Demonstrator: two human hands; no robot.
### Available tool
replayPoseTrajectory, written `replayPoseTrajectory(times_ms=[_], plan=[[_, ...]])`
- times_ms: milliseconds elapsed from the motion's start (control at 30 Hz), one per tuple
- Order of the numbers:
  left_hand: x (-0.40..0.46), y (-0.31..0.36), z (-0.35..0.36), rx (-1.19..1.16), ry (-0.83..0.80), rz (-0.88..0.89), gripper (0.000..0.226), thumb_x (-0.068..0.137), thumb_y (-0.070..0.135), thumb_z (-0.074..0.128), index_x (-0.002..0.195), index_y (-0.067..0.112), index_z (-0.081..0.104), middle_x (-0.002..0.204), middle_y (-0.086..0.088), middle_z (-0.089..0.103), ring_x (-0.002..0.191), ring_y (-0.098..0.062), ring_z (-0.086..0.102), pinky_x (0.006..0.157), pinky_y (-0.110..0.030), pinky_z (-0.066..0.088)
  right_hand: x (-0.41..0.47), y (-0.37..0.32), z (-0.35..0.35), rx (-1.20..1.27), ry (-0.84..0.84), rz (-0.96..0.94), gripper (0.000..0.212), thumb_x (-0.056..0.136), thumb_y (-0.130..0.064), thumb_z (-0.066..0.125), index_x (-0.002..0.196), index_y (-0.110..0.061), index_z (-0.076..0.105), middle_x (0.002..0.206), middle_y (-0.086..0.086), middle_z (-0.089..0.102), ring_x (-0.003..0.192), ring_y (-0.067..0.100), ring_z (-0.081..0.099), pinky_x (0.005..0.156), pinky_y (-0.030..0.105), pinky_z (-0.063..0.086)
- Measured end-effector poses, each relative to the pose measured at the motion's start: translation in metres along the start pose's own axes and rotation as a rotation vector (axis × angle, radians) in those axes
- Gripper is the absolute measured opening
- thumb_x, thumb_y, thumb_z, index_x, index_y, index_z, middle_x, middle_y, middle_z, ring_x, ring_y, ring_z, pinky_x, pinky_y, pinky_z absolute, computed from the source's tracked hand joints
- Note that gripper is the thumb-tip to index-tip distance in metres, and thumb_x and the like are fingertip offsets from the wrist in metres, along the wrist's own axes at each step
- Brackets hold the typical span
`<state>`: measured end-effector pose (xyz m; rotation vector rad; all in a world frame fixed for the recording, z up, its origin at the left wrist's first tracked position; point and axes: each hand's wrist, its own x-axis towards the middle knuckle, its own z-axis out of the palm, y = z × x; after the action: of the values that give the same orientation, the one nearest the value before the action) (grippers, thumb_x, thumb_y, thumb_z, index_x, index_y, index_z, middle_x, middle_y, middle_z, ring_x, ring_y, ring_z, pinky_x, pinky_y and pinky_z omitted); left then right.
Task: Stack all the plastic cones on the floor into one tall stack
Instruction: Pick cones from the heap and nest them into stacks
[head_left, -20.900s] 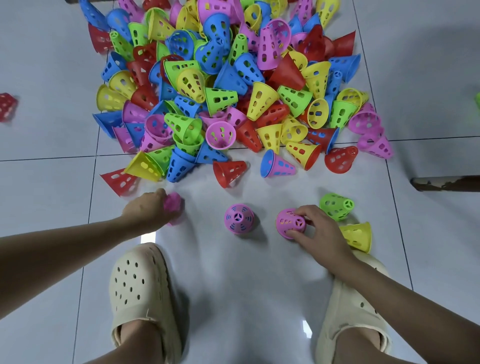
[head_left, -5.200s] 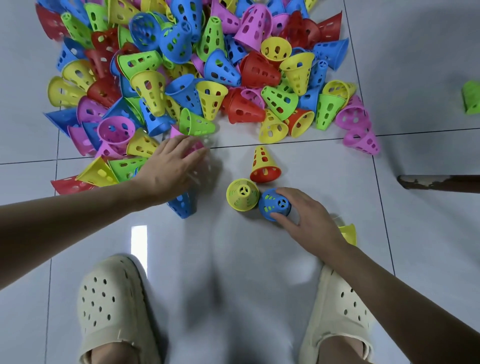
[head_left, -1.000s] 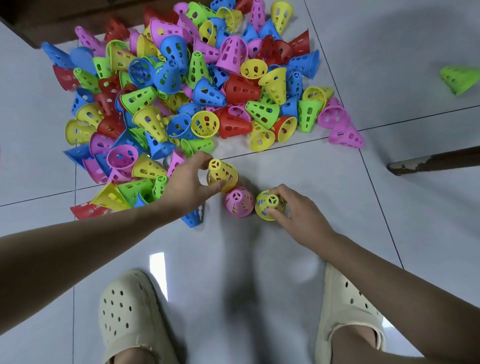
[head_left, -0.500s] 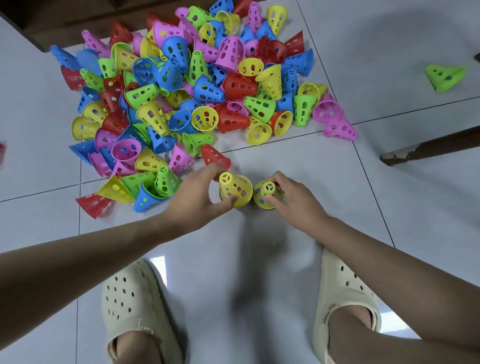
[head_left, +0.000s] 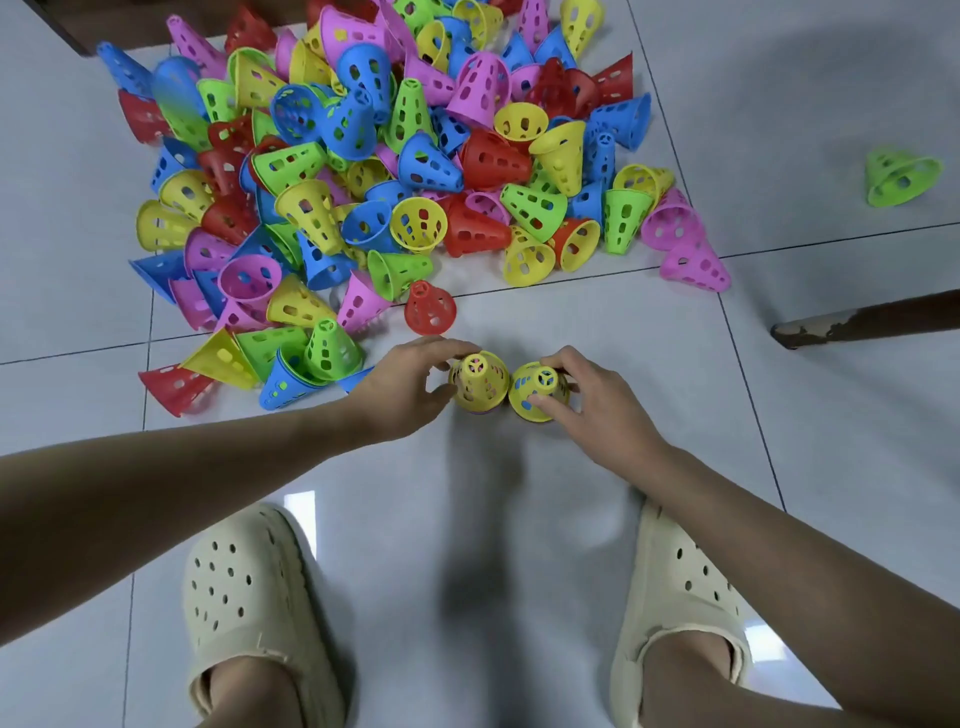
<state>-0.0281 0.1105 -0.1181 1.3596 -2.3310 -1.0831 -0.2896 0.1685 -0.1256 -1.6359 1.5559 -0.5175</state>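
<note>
Two upright stacks stand side by side on the floor (head_left: 779, 467), tips up: the left hand (head_left: 402, 387) grasps the left stack (head_left: 479, 383), the right hand (head_left: 597, 405) the right stack (head_left: 537, 392). The pile (head_left: 389, 171) lies just beyond.

Front: heap of cones (head_left: 395, 171) covered the floor (head_left: 467, 519) beyond both stacks.
Near front: red cone (head_left: 430, 315) lay just ahead of the left stack (head_left: 479, 383).
Between stacks: left and right stack (head_left: 537, 397) nearly touched.
Right: bare tile as far as a wooden leg (head_left: 867, 323) and a green cone (head_left: 901, 176).
Near side: open floor between the sandals (head_left: 249, 597).
</note>
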Motion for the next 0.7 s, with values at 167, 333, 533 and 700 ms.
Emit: replayPoseTrajectory(times_ms=[167, 333, 533, 700], plan=[[0.012, -0.011, -0.013, 0.063, 0.213, -0.207, 0.064, 0.08, -0.013, 0.047, 0.133, 0.021, 0.05, 0.124, 0.0, 0.051, 0.096, -0.014, 0.059, 0.085, -0.033, 0.052, 0.006, 0.002, -0.016, -0.005, -0.127, -0.026, 0.053, 0.074, -0.046, 0.083, 0.118, -0.033, 0.055, 0.115, -0.018, 0.061, 0.108, 0.004, 0.058, 0.095, 0.037, 0.049], [0.045, -0.028, -0.022, 0.213, 0.182, -0.363, 0.058, 0.096, 0.014, 0.057, 0.149, 0.018, 0.033, 0.143, -0.012, 0.045, 0.122, -0.033, 0.054, 0.099, -0.052, 0.05, 0.007, 0.005, -0.031, 0.008, -0.103, 0.06, 0.07, 0.067, -0.051, 0.087, 0.127, -0.032, 0.055, 0.118, -0.027, 0.053, 0.109, -0.017, 0.047, 0.096, 0.023, 0.041], [0.073, -0.031, -0.029, 0.422, 0.081, -0.327, 0.044, 0.099, 0.033, 0.057, 0.139, 0.018, 0.049, 0.128, -0.01, 0.059, 0.109, -0.035, 0.06, 0.084, -0.047, 0.054, 0.011, 0.007, -0.027, 0.035, -0.107, 0.029, 0.072, 0.063, -0.07, 0.075, 0.123, -0.033, 0.056, 0.12, -0.019, 0.058, 0.118, -0.002, 0.053, 0.099, 0.028, 0.046], [0.071, -0.029, -0.034, 0.333, 0.091, -0.284, 0.038, 0.096, 0.038, 0.062, 0.127, 0.017, 0.054, 0.113, -0.007, 0.064, 0.1, -0.03, 0.062, 0.079, -0.041, 0.052, 0.008, 0.016, -0.035, 0.045, -0.1, -0.025, 0.06, 0.074, -0.062, 0.071, 0.121, -0.028, 0.058, 0.118, -0.014, 0.06, 0.115, 0.0, 0.055, 0.096, 0.026, 0.047]])
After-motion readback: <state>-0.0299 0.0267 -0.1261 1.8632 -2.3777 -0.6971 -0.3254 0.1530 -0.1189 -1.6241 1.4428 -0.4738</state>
